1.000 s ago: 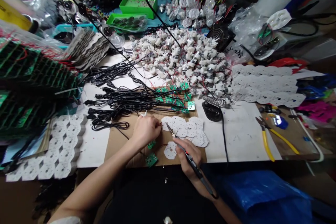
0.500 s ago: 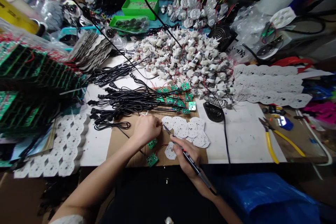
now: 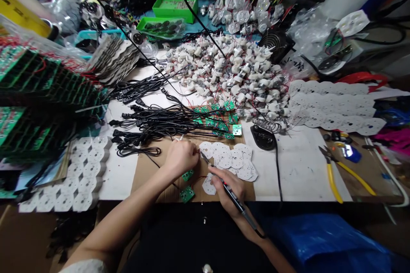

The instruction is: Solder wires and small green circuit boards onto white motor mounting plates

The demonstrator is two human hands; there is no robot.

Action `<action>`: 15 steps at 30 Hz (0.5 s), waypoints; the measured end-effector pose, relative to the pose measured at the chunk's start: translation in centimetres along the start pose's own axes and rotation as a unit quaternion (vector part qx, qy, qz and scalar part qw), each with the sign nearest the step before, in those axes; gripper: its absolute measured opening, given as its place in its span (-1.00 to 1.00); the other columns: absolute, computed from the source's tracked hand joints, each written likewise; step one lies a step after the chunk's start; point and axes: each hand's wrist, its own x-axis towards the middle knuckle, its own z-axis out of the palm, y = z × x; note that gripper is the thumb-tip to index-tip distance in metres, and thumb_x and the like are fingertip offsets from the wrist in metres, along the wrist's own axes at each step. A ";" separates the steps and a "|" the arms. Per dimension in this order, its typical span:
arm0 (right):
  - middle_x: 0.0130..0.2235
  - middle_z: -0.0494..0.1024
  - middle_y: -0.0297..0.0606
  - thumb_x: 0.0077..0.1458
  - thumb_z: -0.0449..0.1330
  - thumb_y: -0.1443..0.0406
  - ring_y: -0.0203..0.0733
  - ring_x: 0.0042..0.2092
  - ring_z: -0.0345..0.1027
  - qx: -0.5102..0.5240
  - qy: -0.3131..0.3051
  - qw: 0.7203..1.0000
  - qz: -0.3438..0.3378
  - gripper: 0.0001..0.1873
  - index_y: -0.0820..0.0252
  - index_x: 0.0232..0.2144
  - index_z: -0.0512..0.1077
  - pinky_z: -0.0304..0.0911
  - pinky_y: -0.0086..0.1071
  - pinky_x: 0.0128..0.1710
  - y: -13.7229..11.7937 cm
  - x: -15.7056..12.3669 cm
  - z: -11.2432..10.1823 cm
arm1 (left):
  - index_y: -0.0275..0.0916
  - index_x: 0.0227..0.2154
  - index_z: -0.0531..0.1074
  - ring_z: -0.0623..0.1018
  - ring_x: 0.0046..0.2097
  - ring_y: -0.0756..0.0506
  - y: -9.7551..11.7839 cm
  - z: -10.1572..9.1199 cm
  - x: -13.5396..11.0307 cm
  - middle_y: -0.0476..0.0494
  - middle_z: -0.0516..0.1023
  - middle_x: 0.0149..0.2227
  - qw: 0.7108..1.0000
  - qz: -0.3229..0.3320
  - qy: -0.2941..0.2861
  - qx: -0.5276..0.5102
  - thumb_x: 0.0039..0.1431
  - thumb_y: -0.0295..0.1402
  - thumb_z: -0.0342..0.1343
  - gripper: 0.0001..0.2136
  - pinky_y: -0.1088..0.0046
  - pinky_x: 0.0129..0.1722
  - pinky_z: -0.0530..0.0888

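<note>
My right hand (image 3: 229,190) is closed round a black soldering iron (image 3: 235,202), its tip (image 3: 202,156) pointing up-left beside my left fingertips. My left hand (image 3: 181,158) is curled in a pinch on something small with thin red wires that I cannot make out. Both hands rest on a brown cardboard sheet (image 3: 145,177). Under and between them lie a white hexagonal LED board (image 3: 208,185) and two small green circuit boards (image 3: 185,194). A cluster of more white boards (image 3: 235,160) lies just right of the iron's tip.
Black power cords (image 3: 150,123) spread left of centre. A big heap of small white motors (image 3: 230,74) fills the middle back. A soldering stand (image 3: 265,134), yellow-handled pliers (image 3: 333,170), stacked green boards (image 3: 38,98) and white panel sheets (image 3: 73,179) surround the work spot.
The hands have stayed together at the same spot; the iron's tip has crept slightly closer to my left fingers. The view has shifted a little.
</note>
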 end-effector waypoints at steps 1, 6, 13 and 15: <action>-0.28 0.68 -0.26 0.29 0.13 0.36 -0.21 -0.30 0.58 0.000 0.001 1.000 -0.003 -0.76 0.13 -0.09 0.58 0.49 -0.34 -0.24 0.0 0.0 0.0 | -0.24 -0.39 0.67 0.63 -0.25 -0.23 0.0 0.0 0.0 -0.29 0.69 -0.33 1.000 -0.001 -0.002 0.001 0.14 -0.38 0.06 -0.75 0.30 -0.20 0.41; -0.27 0.69 -0.28 0.29 0.13 0.39 -0.22 -0.29 0.58 0.006 0.008 1.000 -0.006 -0.75 0.11 -0.09 0.58 0.48 -0.36 -0.24 0.1 -0.1 0.1 | -0.25 -0.35 0.67 0.64 -0.21 -0.21 0.2 -0.3 0.0 -0.28 0.69 -0.29 1.000 -0.004 -0.028 0.011 0.15 -0.36 0.02 -0.72 0.32 -0.18 0.41; -0.26 0.70 -0.26 0.32 0.13 0.31 -0.19 -0.30 0.61 0.032 0.028 0.998 0.048 -0.74 0.09 -0.03 0.57 0.52 -0.32 -0.22 0.7 -0.8 0.0 | -0.25 -0.32 0.67 0.64 -0.20 -0.22 0.3 -0.5 0.0 -0.28 0.70 -0.29 0.999 -0.004 -0.037 0.017 0.13 -0.39 0.02 -0.72 0.31 -0.19 0.40; -0.27 0.70 -0.26 0.33 0.12 0.29 -0.18 -0.31 0.62 0.038 0.040 0.997 0.056 -0.73 0.08 -0.02 0.57 0.53 -0.33 -0.25 1.0 -1.1 0.1 | -0.25 -0.32 0.67 0.64 -0.20 -0.21 0.2 -0.4 0.0 -0.27 0.70 -0.29 0.999 -0.004 -0.036 0.017 0.13 -0.39 0.03 -0.72 0.32 -0.19 0.40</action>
